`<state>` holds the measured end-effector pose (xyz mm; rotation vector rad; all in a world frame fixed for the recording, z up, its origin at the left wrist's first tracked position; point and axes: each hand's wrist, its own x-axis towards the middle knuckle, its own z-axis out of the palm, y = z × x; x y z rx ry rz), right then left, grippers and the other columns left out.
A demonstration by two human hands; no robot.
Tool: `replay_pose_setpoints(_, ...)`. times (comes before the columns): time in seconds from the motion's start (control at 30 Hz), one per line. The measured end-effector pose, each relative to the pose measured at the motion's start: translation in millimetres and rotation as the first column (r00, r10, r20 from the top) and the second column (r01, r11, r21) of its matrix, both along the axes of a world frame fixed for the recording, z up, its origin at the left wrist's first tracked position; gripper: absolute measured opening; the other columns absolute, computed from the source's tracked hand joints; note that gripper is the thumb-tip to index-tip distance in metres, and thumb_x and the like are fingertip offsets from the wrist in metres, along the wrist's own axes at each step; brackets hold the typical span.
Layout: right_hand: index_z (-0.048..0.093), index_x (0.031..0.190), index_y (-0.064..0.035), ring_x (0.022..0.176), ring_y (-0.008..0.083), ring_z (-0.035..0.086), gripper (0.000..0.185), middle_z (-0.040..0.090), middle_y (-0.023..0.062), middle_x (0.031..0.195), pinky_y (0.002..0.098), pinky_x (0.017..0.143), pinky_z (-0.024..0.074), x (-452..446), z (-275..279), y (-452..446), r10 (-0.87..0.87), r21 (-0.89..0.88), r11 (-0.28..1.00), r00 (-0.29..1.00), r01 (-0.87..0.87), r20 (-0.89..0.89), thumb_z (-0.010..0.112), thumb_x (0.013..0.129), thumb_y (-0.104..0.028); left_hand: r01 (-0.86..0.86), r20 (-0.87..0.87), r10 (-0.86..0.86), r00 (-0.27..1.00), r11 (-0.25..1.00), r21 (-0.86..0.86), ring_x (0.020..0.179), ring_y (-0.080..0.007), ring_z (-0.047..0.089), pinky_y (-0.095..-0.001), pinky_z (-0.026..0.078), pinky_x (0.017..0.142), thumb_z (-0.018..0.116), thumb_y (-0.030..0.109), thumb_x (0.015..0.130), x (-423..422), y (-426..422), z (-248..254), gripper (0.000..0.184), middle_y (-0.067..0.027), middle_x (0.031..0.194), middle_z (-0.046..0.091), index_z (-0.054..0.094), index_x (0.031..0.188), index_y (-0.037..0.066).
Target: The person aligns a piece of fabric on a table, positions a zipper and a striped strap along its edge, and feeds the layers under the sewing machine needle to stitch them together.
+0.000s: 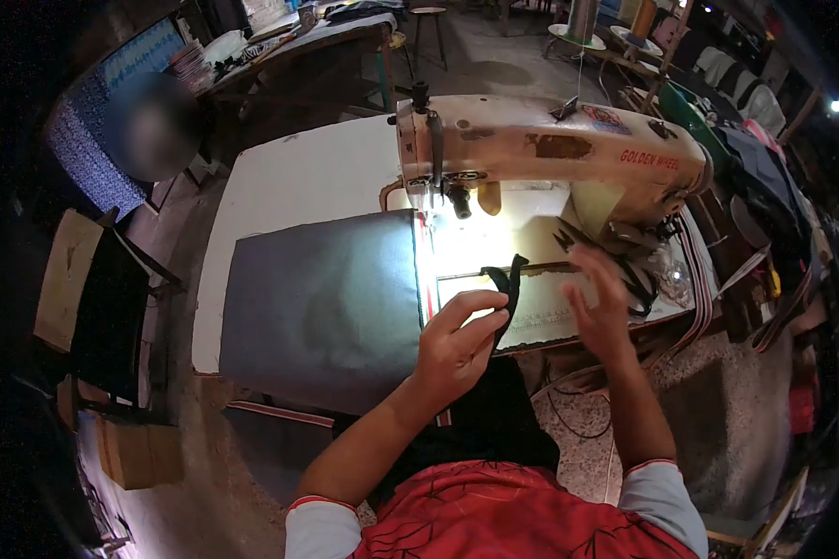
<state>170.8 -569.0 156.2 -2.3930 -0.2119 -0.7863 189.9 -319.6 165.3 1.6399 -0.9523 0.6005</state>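
Shirt [494, 517] nearest, left fingers [475, 305] pinch apparent strap [514, 284], right fingers [603, 275] free below "GOLDEN WHEEL" [650, 160].

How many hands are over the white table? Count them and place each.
2. The left hand holds a narrow black piece near the front edge of the table; the right hand is to its right, in front of the sewing machine. No other hand shows.
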Motion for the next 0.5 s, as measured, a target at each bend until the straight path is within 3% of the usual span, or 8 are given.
replay_pose_setpoints(0.03, 0.057, 0.133, -0.0026, 0.107, 0.0279, 0.062, 0.042, 0.064, 0.0147, 0.122, 0.0407, 0.092, 0.0501, -6, 6, 16, 0.263, 0.421, 0.884, 0.96, -0.201, -0.092, 0.067, 0.093, -0.013, 0.018, -0.014, -0.018, 1.0, 1.0, -0.001, 0.101, -0.0318, 0.068, -0.0356, 0.055, 0.083, 0.063, -0.018, 0.076, 0, -3, 3, 0.031, -0.0185, 0.111, 0.067, 0.069, 0.102, -0.002)
replay_pose_setpoints(0.1, 0.05, 0.14, -0.0029, 0.098, 0.0196, 0.064, 0.048, 0.066, 0.0129, 0.118, 0.0333, 0.085, 0.0516, -8, 23, 45, 0.559, 0.871, 0.418, 0.829, -0.259, -0.021, 0.065, 0.095, -0.007, 0.042, -0.032, -0.042, 0.999, 0.999, 0.002, 0.101, -0.0319, 0.068, -0.0354, 0.055, 0.083, 0.063, -0.018, 0.076, -3, -8, 4, 0.031, -0.0185, 0.111, 0.067, 0.069, 0.102, -0.002)
replay_pose_setpoints(0.2, 0.047, 0.14, -0.0013, 0.095, 0.0148, 0.063, 0.048, 0.066, 0.0091, 0.107, 0.03, 0.082, 0.052, 10, 35, 48, 0.611, 0.897, 0.371, 0.791, -0.239, -0.042, 0.063, 0.095, -0.006, 0.081, -0.071, -0.081, 0.994, 0.997, 0.0, 0.103, -0.0295, 0.067, -0.0349, 0.054, 0.084, 0.063, -0.016, 0.079, -7, -13, 2, 0.024, -0.0171, 0.112, 0.066, 0.069, 0.098, -0.002)
replay_pose_setpoints(0.3, 0.051, 0.135, -0.0006, 0.092, 0.0125, 0.063, 0.042, 0.065, 0.0057, 0.103, 0.0279, 0.079, 0.0522, 22, 34, 58, 0.589, 0.89, 0.412, 0.803, -0.193, -0.098, 0.063, 0.095, -0.005, -0.057, -0.321, 0.037, 0.946, 0.997, -0.053, 0.103, -0.0248, 0.065, -0.034, 0.053, 0.085, 0.062, -0.007, 0.09, -21, -12, -13, 0.022, -0.0143, 0.109, 0.065, 0.063, 0.111, -0.002)
replay_pose_setpoints(0.37, 0.054, 0.131, -0.0005, 0.09, 0.012, 0.063, 0.038, 0.065, 0.0052, 0.102, 0.027, 0.076, 0.0516, 31, 29, 63, 0.548, 0.881, 0.444, 0.828, -0.164, -0.122, 0.063, 0.094, -0.004, 0.035, -0.708, -0.444, 0.549, 0.859, -0.512, 0.105, -0.0209, 0.064, -0.0323, 0.053, 0.085, 0.057, 0.005, 0.1, -29, -14, -28, 0.029, -0.0114, 0.106, 0.063, 0.051, 0.127, -0.001)
replay_pose_setpoints(0.4, 0.055, 0.129, -0.0008, 0.088, 0.011, 0.062, 0.036, 0.065, 0.0043, 0.101, 0.0257, 0.073, 0.0503, 38, 26, 65, 0.511, 0.875, 0.471, 0.843, -0.114, -0.166, 0.063, 0.094, -0.004, -0.039, -0.808, -0.429, 0.403, 0.874, -0.484, 0.102, -0.0202, 0.066, -0.0317, 0.055, 0.085, 0.054, 0.012, 0.103, -36, -14, -17, 0.037, -0.0103, 0.104, 0.063, 0.041, 0.135, -0.001)
replay_pose_setpoints(0.43, 0.056, 0.128, -0.001, 0.085, 0.0099, 0.061, 0.034, 0.065, 0.0033, 0.101, 0.0244, 0.07, 0.049, 45, 21, 66, 0.474, 0.866, 0.497, 0.855, -0.06, -0.212, 0.064, 0.094, -0.004, -0.048, -0.809, -0.429, 0.401, 0.872, -0.487, 0.102, -0.0202, 0.066, -0.0317, 0.055, 0.085, 0.054, 0.012, 0.103, -41, -11, -16, 0.037, -0.0103, 0.104, 0.063, 0.041, 0.135, -0.001)
replay_pose_setpoints(0.5, 0.059, 0.121, -0.0014, 0.081, 0.0092, 0.06, 0.028, 0.065, 0.0016, 0.096, 0.0236, 0.068, 0.0486, 68, 5, 64, 0.469, 0.881, 0.471, 0.859, -0.045, -0.207, 0.065, 0.094, -0.006, 0.15, -0.923, -0.292, 0.249, 0.954, -0.261, 0.1, -0.0208, 0.068, -0.032, 0.055, 0.086, 0.054, 0.012, 0.103, -54, 0, -18, 0.034, -0.0104, 0.103, 0.064, 0.043, 0.132, -0.001)
